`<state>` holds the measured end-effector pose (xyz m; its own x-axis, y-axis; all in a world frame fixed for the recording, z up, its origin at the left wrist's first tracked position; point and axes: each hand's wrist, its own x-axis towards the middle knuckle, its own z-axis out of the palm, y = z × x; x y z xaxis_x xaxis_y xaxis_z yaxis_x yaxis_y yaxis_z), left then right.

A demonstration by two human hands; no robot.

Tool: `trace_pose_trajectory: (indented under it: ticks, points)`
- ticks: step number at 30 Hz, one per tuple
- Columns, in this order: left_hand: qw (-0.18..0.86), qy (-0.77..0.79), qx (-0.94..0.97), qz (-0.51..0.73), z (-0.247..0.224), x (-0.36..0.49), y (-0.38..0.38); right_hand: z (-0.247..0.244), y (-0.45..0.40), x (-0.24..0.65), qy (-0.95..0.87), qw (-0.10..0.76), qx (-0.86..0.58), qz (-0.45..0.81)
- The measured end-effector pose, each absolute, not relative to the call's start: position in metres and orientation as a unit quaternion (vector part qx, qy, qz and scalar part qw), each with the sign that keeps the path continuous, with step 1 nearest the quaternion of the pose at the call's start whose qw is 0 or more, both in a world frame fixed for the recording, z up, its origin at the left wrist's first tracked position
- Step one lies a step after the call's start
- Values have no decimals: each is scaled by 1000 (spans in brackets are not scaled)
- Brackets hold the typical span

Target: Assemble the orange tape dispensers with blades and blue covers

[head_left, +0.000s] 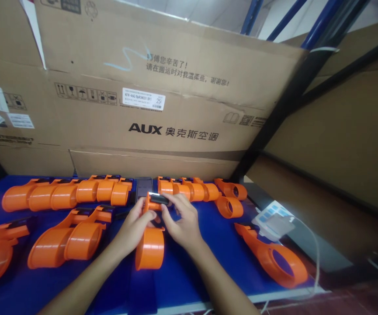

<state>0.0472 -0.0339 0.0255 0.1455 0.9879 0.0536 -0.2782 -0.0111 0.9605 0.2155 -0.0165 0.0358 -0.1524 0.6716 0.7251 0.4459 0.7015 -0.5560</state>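
Near the middle of the blue table I hold an orange tape dispenser (150, 249), its round hub hanging down toward me. My left hand (135, 225) is closed round the left side of its head, thumb on the orange frame. On the other side, my right hand (184, 221) pinches the black part (159, 199) at the top, beside a pale toothed blade (153, 193). Fingers partly cover the middle of the dispenser. Just behind my hands lies a dark flat rectangular object (144, 188).
Rows of orange tape dispensers (87, 191) line the table's back, with several more at the left front. One dispenser (283, 264) lies at the right edge near a white-and-blue box (274, 218) with a cable. A large cardboard box (189, 105) stands behind, beside a dark rack post (267, 118).
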Motion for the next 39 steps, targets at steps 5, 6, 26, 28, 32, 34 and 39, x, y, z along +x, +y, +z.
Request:
trace_pose_trajectory:
  ticks: [5, 6, 26, 28, 32, 34, 39]
  points:
    - [603, 368, 479, 521, 22, 48, -33, 31, -15, 215, -764, 538, -347, 83]
    - [605, 367, 479, 519, 21, 48, -33, 31, -15, 215, -769, 535, -340, 84]
    - [667, 369, 304, 572, 30, 42, -31, 33, -4, 232, -815, 88, -572, 18]
    - [663, 371, 304, 575, 29, 42, -30, 31, -4, 230, -821, 91, -563, 24]
    - [655, 370, 307, 583, 27, 41, -29, 27, -3, 227, -790, 104, -604, 26]
    - [655, 365, 312, 583, 27, 41, -29, 24, -2, 225, -776, 96, -623, 25]
    - [650, 364, 322, 584, 25, 41, -27, 16, -4, 222, -788, 119, -602, 48]
